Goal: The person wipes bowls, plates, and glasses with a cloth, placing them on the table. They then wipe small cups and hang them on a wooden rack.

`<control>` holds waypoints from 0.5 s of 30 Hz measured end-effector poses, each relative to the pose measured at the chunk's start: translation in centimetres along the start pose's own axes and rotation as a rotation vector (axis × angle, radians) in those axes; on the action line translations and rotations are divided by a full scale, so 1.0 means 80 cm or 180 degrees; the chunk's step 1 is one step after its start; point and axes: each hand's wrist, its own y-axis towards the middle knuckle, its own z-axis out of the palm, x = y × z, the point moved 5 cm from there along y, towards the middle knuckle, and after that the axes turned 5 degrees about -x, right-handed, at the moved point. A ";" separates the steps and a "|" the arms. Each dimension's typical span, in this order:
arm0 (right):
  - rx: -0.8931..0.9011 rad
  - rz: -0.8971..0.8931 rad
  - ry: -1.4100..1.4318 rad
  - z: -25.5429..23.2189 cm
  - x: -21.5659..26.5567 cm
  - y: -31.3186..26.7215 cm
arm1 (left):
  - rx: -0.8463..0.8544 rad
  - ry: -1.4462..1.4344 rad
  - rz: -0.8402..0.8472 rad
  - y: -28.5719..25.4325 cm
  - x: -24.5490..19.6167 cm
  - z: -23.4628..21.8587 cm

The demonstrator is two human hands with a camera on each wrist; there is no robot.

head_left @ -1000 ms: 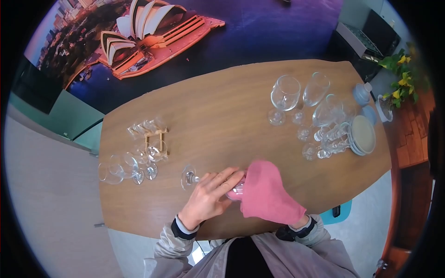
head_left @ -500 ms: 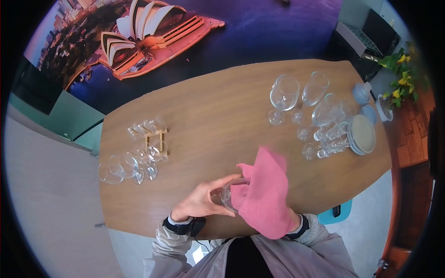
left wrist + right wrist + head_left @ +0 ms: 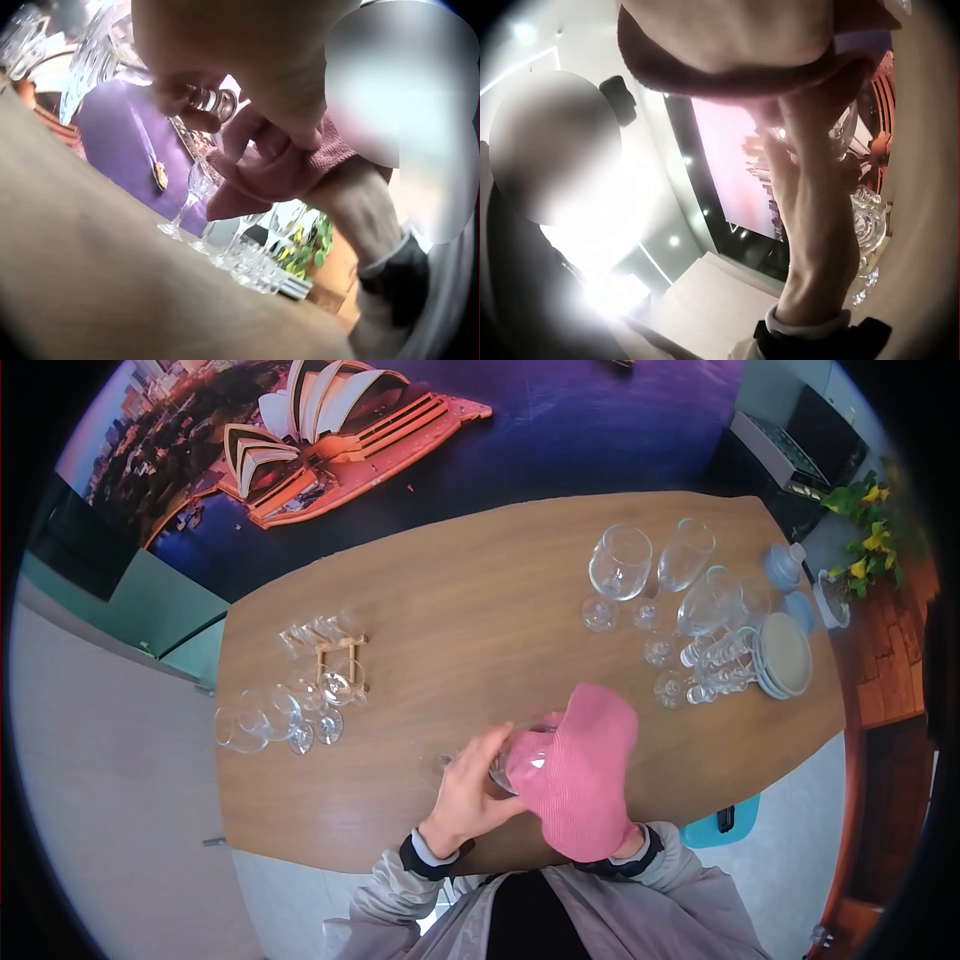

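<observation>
The left hand (image 3: 471, 790) grips the bowl of a clear stemmed glass (image 3: 503, 767), whose foot points left over the table's near side. A pink cloth (image 3: 588, 770) drapes over the right hand (image 3: 630, 844) and covers the glass's mouth, with part of the cloth showing pink through the bowl. In the left wrist view the cloth (image 3: 281, 169) wraps round the right hand's fingers, close against the left hand. The right wrist view has the left hand (image 3: 802, 172) meeting the glass (image 3: 844, 131) under the cloth. The right fingertips are hidden by the cloth.
On the wooden table (image 3: 450, 610), several glasses and a small wooden rack (image 3: 343, 660) stand at the left. Larger stemmed glasses (image 3: 620, 565), more glassware and stacked plates (image 3: 784, 655) are at the right. A plant (image 3: 872, 545) is beyond the right edge.
The glass has been turned, its foot swinging from the left to out of sight and back leftward. The left hand has shifted its grip to the bowl; the cloth has changed shape around the glass.
</observation>
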 end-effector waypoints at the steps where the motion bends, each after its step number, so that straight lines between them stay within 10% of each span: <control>1: 0.0285 -0.0323 -0.0607 -0.002 0.006 -0.004 | -0.0007 0.0007 0.0008 0.001 -0.001 -0.005; 3: 0.0554 -0.0649 -0.1211 0.012 0.042 -0.003 | 0.0710 -0.1671 -0.1313 -0.002 0.014 0.003; 5: 0.1413 -0.0647 -0.4401 0.052 0.111 0.005 | 0.0844 -0.2403 -0.1423 0.000 0.002 0.000; 8: 0.0788 -0.0957 -0.2788 0.023 0.079 0.000 | 0.1066 -0.3108 -0.1595 -0.002 -0.012 -0.003; 11: 0.1045 -0.0931 -0.3881 0.037 0.104 0.006 | 0.1199 -0.2849 -0.1581 -0.003 -0.007 -0.007; 15: 0.1147 -0.1432 -0.2885 -0.007 0.037 0.015 | 0.1045 -0.2778 -0.1702 -0.003 -0.007 -0.009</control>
